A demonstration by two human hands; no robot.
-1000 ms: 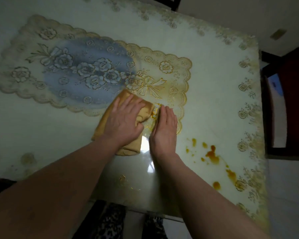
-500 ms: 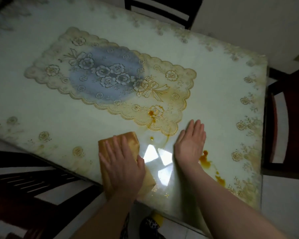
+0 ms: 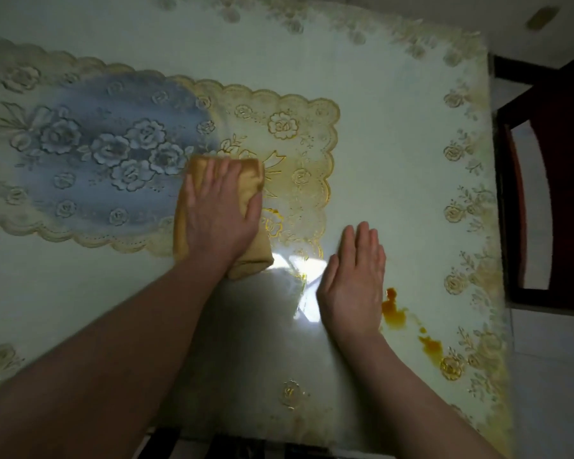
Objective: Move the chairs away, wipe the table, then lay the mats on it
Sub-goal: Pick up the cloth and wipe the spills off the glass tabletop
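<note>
A glossy pale table with a floral gold border fills the view. My left hand presses flat on a folded yellow-brown cloth, which lies over the near edge of a blue and gold flower pattern in the table's middle. My right hand rests flat on the bare table surface to the right of the cloth, fingers straight and together. Orange-brown spill spots lie just right of that hand and run toward the table's right corner.
A dark wooden chair stands off the table's right edge. The near table edge runs along the bottom, with dark shapes below it. A bright light reflection sits between my hands.
My left hand has pushed the cloth away from the near edge, back up onto the flower pattern. My right hand stays flat beside the spill. The view has tilted closer to the table.
</note>
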